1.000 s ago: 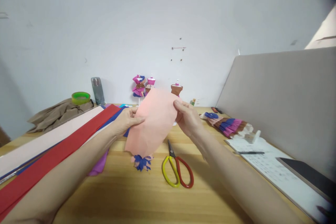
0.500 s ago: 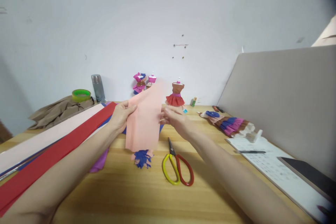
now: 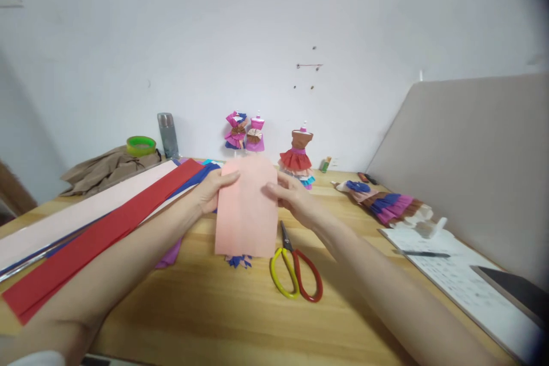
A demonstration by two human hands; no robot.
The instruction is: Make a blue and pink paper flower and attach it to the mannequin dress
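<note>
A pink sheet (image 3: 247,211) is held up above the wooden table (image 3: 206,320), its broad face toward me. My left hand (image 3: 214,187) pinches its left edge, thumb on the near side. On the opposite edge, my right hand (image 3: 288,190) grips the sheet between thumb and fingers. Behind the sheet's lower edge, blue and pink paper pieces (image 3: 239,261) are partly covered. Scissors (image 3: 295,263) with one yellow and one red handle lie just right of the sheet, points away from me.
Red strips (image 3: 111,229) and pale pink strips (image 3: 90,214) run along the left. Small dress forms (image 3: 297,154) stand at the back. On the right are a ruffled dress (image 3: 386,206), a white board (image 3: 446,274) and a dark phone (image 3: 510,291). A bottle (image 3: 167,136) stands back left.
The pink sheet has been spread flatter and wider between my hands, and my right hand now grips its edge. The view has shifted slightly left.
</note>
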